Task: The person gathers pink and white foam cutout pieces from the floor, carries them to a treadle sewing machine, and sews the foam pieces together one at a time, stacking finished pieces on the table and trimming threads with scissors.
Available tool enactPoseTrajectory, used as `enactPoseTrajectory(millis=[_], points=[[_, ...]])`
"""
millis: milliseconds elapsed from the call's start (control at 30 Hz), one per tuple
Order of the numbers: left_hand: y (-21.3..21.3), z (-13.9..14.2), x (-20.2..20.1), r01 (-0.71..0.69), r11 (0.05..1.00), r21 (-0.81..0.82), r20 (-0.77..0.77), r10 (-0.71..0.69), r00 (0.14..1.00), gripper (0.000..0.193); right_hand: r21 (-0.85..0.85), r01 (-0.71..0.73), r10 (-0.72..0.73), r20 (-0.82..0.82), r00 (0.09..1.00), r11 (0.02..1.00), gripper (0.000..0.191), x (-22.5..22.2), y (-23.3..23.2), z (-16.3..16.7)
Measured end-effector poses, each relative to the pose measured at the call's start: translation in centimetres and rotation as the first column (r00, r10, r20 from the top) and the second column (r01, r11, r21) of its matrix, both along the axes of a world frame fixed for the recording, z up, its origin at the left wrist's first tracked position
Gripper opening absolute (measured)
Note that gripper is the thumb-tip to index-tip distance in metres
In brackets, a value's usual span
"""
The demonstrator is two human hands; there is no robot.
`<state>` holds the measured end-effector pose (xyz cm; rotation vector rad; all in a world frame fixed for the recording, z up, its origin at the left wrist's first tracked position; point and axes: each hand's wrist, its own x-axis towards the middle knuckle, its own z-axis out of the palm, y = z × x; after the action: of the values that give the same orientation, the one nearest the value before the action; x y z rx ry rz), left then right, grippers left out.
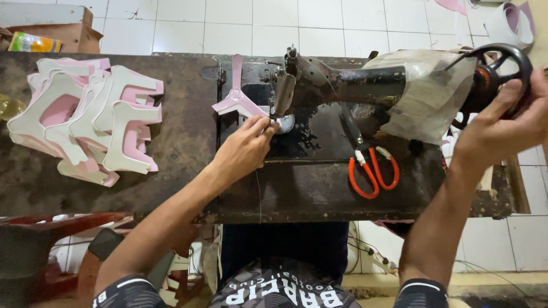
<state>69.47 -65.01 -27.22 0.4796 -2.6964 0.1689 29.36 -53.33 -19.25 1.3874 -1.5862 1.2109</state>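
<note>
Head view, left hand (242,149) grip pinching pink piece (238,102) at needle, right hand (502,122) grip wrapped round handwheel (498,74)

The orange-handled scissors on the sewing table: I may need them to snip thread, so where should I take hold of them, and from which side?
Take the scissors by the two orange loop handles, which lie nearest the table's front edge. Come from the near side. The blades point away, under the sewing machine's arm, so that end looks cramped. The right hand, now on the handwheel, is probably closer.
</note>
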Motion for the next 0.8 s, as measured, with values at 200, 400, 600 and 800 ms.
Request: enactPoseTrajectory(millis=[200, 400, 600, 800], points=[[-1.8, -1.3, 0.7, 0.070, 0.980, 0.188, -0.184, -0.035, 0.982, 0.031, 0.159, -0.307, 0.301, 0.063, 0.952, 0.938, 0.009, 10.0, 1.4, 0.1], [-5.0, -0.8, 2.2, 0.129, 0.793, 0.595, -0.146, -0.051, 0.988, 0.024, 0.949, -0.305, -0.078, 0.311, 0.947, 0.080, 0.043, 13.7, -12.4, -9.0], [-6.2, -0.3, 1.5, 0.243, 0.866, 0.438, -0.241, -0.147, 0.959, 0.017, -0.373, -0.923, 0.350, 0.881, -0.319, 0.097, 0.042, 12.6, -18.9, -10.4], [-6.3, -0.5, 1.7, 0.207, 0.885, 0.416, -0.196, -0.135, 0.971, 0.016, 0.418, -0.812, 0.435, 0.694, 0.574, 0.406, 0.043, 11.6, -14.6, -12.0]])
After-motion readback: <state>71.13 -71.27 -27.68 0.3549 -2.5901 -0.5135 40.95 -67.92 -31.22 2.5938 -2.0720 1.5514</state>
